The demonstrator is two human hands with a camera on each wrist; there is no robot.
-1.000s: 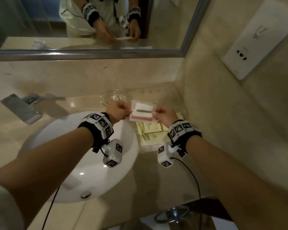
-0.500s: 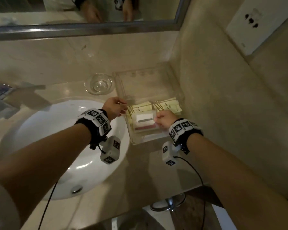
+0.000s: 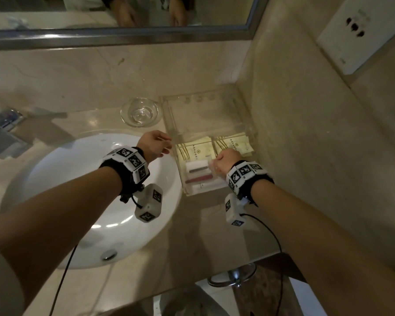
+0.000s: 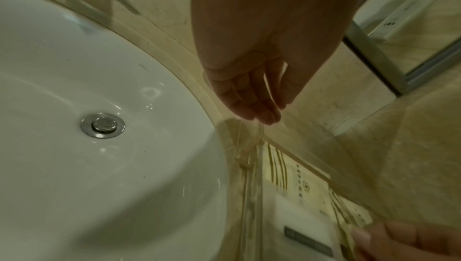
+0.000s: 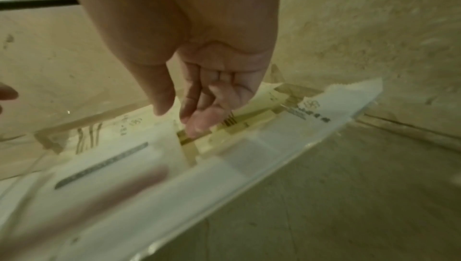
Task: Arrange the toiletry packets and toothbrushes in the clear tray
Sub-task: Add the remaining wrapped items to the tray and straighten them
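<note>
The clear tray (image 3: 214, 115) stands in the counter's corner, right of the sink. Two yellow packets (image 3: 198, 151) lie side by side in its near half. On them lies a white packet (image 3: 197, 172) with a grey and a red stripe. A long white packet (image 5: 312, 115) runs along the front wall. My right hand (image 3: 224, 159) hovers at the striped packet's right edge; in the right wrist view its fingers (image 5: 197, 125) hang relaxed and grip nothing. My left hand (image 3: 167, 144) is empty, its straight fingertips (image 4: 262, 117) at the tray's left wall (image 4: 249, 166).
A small glass dish (image 3: 139, 115) sits just left of the tray. The white basin (image 3: 78, 201) fills the left, with the faucet (image 3: 5, 131) beyond. A stone wall with a socket plate (image 3: 356, 35) closes the right; the mirror (image 3: 123, 10) hangs behind.
Both hands brought the striped packet down from above the tray and laid it on the yellow packets. The left hand let go and drew back to the tray's left wall.
</note>
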